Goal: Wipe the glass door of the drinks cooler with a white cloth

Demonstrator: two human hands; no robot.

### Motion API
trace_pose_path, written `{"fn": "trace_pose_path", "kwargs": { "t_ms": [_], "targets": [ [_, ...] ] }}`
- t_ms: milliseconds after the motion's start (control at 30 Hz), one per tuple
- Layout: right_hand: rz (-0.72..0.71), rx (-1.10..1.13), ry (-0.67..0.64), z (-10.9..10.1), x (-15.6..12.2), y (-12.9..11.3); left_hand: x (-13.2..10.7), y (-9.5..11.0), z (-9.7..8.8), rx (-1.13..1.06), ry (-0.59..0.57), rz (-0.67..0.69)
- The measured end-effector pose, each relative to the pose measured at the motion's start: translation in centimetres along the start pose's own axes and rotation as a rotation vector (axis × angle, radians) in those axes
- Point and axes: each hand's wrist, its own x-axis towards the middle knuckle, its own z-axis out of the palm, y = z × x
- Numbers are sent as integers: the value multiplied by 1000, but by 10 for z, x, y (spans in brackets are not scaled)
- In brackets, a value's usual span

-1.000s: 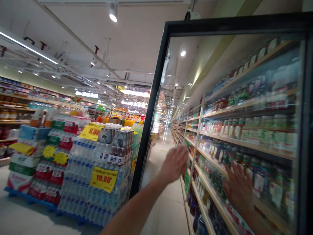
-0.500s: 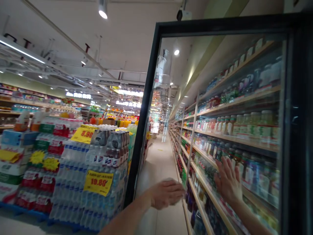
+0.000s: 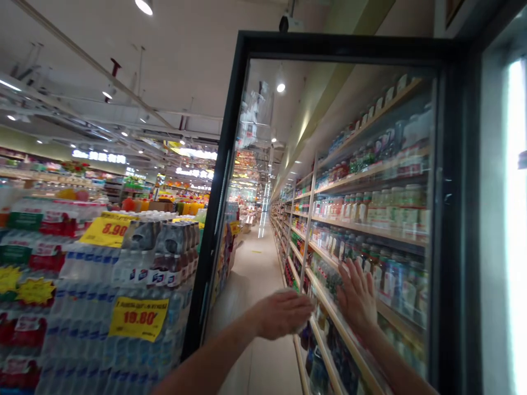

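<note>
A glass cooler door (image 3: 216,186) with a dark frame stands swung out in front of me. My left hand (image 3: 284,314) reaches in from the lower left before the pane, its fingers stretched flat toward the right, with no object visible in it. A faint pale edge around it looks like a reflection. Farther right, my right hand (image 3: 357,296) is raised, fingers apart, holding nothing. It is near the glass, but I cannot tell whether it touches. Behind that hand appear shelved drink bottles (image 3: 391,274).
Stacked water bottle packs (image 3: 74,323) stand at the left, with a yellow price sign (image 3: 139,318) and another yellow sign (image 3: 105,227). A pale aisle floor (image 3: 255,263) runs away beyond the pane. At the far right is a brightly lit opening (image 3: 516,219).
My view has turned right, so the door and bottle packs sit farther left and the bright opening now shows. Both hands keep much the same pose, the right one slightly closer to the left.
</note>
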Motion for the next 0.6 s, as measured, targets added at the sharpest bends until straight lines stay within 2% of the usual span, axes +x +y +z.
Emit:
{"fn": "trace_pose_path", "kwargs": {
  "t_ms": [67,133,167,200,233,333,367,400,433,533,567,600],
  "targets": [
    [-4,-4,-5,0,0,0,19,-28,-8,45,36,-179],
    [-4,-4,-6,-1,0,-1,38,-51,-16,105,90,-472],
    [0,-1,-5,-2,1,-1,45,-54,-18,122,105,-576],
    [3,3,-4,-2,1,-2,49,-51,-16,124,110,-602],
    [7,8,-2,-3,1,-2,50,-43,-13,109,103,-530],
    [6,12,-5,-3,1,-2,47,-16,-2,14,42,-45],
    [4,12,-6,-2,0,-1,46,-16,-2,-6,26,39],
    [5,13,-4,-2,0,-1,47,-23,-4,-13,19,32],
    [7,15,-3,-2,-1,0,50,-35,-10,-6,22,-61],
    [7,14,-1,-1,-2,1,64,-82,-30,74,93,-583],
    [2,10,3,-2,-2,1,68,-90,-34,101,115,-704],
    [-3,7,6,-2,-1,1,71,-91,-36,118,125,-757]
  ]
}}
